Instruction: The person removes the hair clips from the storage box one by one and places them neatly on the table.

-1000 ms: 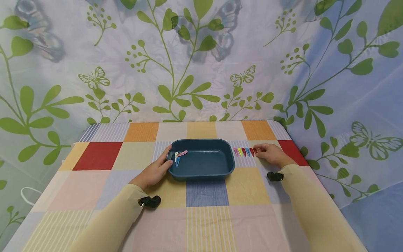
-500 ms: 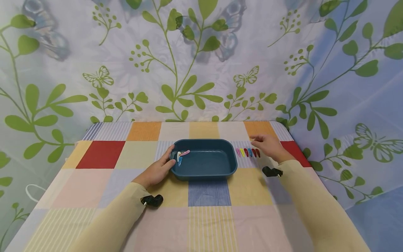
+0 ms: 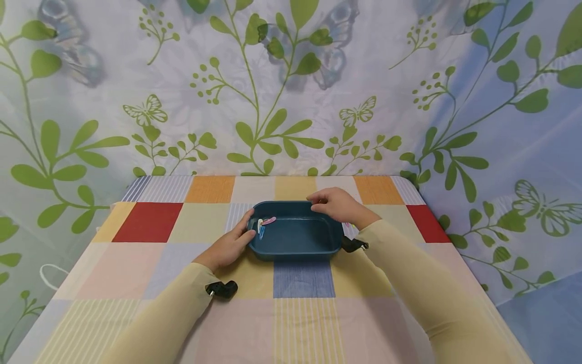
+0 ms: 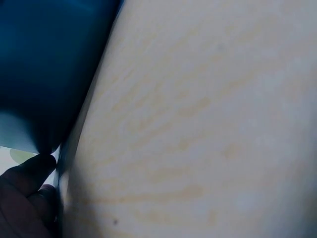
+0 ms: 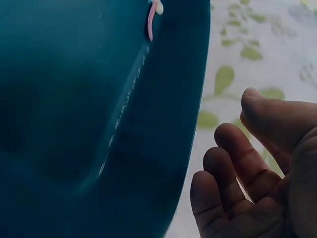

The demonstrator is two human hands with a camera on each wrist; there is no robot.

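A dark teal plastic tub (image 3: 295, 237) stands mid-table. My left hand (image 3: 227, 247) holds its left end, thumb at the rim; in the left wrist view, fingertips (image 4: 42, 166) meet its edge. Inside at the left lie pink (image 3: 269, 221), white (image 3: 259, 226) and blue (image 3: 261, 232) snap hair clips. My right hand (image 3: 338, 205) is over the tub's far right rim, fingers loosely bent; the right wrist view shows nothing between thumb and fingers. Behind that hand, part of a row of hair clips (image 3: 349, 225) shows on the cloth; the rest is hidden.
A patchwork-patterned cloth (image 3: 302, 323) covers the table. Behind it hangs a white curtain (image 3: 191, 141) with green leaves and butterflies. A white cord loop (image 3: 45, 278) shows beyond the left edge. Each wrist carries a small black camera (image 3: 223, 289).
My right hand has let go near the end of the clip row, lifted off and moved left to the tub's far rim. The left hand stays on the tub. The view shifted slightly.
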